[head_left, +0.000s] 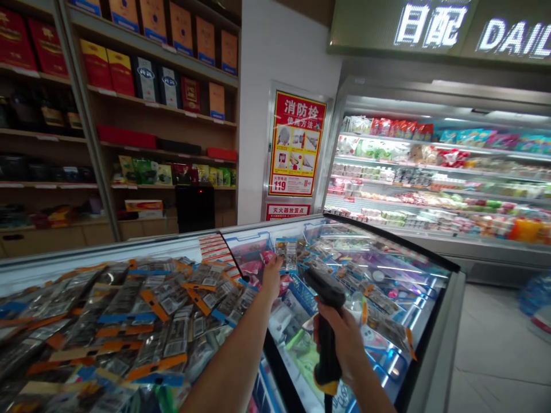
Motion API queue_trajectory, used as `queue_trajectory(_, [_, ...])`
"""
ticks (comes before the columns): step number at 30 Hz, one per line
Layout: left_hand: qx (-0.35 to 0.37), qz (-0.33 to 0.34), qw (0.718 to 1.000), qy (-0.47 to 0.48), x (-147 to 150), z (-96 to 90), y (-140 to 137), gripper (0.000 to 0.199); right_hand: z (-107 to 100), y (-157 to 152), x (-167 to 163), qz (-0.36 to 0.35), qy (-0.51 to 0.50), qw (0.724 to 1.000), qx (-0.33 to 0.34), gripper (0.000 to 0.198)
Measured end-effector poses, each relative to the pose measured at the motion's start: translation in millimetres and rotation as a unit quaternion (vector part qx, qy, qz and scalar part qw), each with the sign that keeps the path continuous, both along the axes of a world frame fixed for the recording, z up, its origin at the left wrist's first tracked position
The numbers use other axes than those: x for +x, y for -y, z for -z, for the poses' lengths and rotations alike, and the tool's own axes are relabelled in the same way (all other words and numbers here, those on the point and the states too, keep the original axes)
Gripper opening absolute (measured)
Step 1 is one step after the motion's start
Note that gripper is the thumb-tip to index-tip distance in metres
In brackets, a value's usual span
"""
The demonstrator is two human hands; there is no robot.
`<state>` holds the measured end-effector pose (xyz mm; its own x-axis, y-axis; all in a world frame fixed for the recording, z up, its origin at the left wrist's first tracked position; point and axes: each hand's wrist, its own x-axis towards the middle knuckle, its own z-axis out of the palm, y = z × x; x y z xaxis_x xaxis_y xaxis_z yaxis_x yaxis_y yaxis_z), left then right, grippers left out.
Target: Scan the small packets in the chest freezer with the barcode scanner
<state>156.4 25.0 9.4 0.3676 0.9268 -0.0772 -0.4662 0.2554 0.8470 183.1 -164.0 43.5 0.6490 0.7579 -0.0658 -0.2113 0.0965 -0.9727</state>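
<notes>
My right hand (344, 344) grips a black handheld barcode scanner (326, 310) with a yellow base, held upright over the glass lid of a chest freezer (434, 321). My left hand (272, 276) reaches forward over the freezer and holds up a small clear packet (287, 253) with a printed label. The scanner's head points toward that packet. Under the glass lie several packaged goods in blue baskets.
A heap of clear packets with orange and blue strips (120, 321) covers the freezer's left half. Wooden shelves of boxed goods (150, 86) stand behind. A red fire-hydrant poster (296, 143) hangs on the wall. An open refrigerated case (439, 172) lines the right; tiled floor (499, 350) lies beside the freezer.
</notes>
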Motion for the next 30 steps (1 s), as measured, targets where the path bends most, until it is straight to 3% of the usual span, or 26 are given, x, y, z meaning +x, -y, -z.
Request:
queue_trajectory(6, [-0.017,0.013,1.0,0.017,0,-1.0,0,0.024,-2,18,-13,-0.025,-0.064,0.996,-0.056,0.035])
queue_trajectory(18, [0.041,0.021,0.999,-0.011,2,-1.7,6,0.018,0,19,-19,-0.021,-0.016,0.997,-0.067,0.025])
queue_trajectory(26, [0.077,-0.024,0.997,-0.015,7,6.5,-1,0.016,3,16,-10,-0.002,-0.029,0.997,-0.073,0.027])
queue_trajectory(30, [0.1,-0.056,0.993,-0.028,12,14.0,-7,0.017,2,18,-14,-0.029,-0.023,0.997,-0.063,0.026])
